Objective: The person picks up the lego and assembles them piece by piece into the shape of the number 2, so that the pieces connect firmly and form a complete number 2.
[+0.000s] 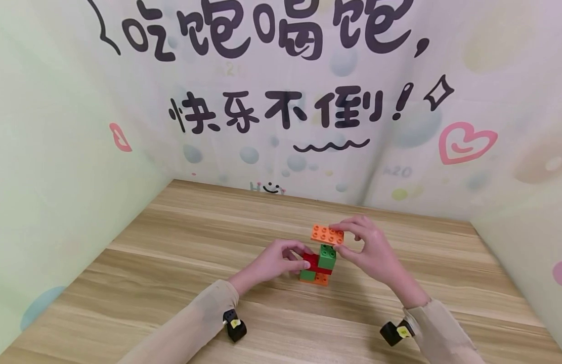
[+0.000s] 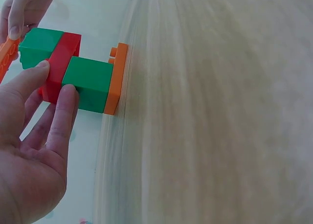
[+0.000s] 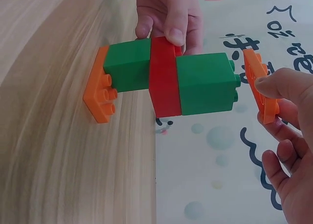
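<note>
A small brick stack stands on the table: a thin orange base brick, a green brick on one half of it, a red brick across that, and a second green brick on the red one's other end. My left hand holds the stack at the red brick, thumb on one side, with a finger touching the lower green brick in the left wrist view. Between thumb and fingers my right hand pinches another thin orange brick. In the right wrist view a narrow gap separates it from the upper green brick's studs.
The wood-grain table spreads around the stack. A printed cloth wall with dark lettering rises behind it, and cloth walls flank both sides. Each wrist wears a small black camera, the left camera and the right camera.
</note>
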`<state>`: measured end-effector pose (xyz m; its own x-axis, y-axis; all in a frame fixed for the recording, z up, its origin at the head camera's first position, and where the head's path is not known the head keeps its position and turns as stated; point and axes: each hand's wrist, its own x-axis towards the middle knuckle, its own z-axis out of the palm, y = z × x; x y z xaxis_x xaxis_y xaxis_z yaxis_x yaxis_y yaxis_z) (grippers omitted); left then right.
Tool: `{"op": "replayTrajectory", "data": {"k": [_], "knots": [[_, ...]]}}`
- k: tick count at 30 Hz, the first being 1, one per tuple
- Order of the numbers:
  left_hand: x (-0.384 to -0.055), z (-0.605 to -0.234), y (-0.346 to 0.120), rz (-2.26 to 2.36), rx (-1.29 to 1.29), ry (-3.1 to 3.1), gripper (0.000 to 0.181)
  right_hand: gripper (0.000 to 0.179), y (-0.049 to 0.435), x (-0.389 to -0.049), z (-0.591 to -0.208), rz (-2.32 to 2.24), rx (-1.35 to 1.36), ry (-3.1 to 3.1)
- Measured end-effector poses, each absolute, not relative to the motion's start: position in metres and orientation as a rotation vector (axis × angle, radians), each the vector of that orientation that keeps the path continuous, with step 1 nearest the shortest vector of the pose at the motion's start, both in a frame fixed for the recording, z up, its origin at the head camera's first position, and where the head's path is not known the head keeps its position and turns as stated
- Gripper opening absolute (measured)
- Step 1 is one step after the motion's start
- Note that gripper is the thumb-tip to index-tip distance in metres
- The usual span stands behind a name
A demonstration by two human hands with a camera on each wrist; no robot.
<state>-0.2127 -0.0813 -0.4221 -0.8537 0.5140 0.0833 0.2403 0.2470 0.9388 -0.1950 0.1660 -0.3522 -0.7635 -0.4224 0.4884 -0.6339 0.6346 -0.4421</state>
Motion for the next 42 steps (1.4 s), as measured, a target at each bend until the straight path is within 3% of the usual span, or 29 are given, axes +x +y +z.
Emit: {"op": "replayTrajectory", "data": {"k": [42], "knots": [[-0.212,-0.421,-0.081,1.634,0.676,2.290,0.027,0.038,0.164,-0.193,-0.364,0.936,0.912,-2.543]]}}
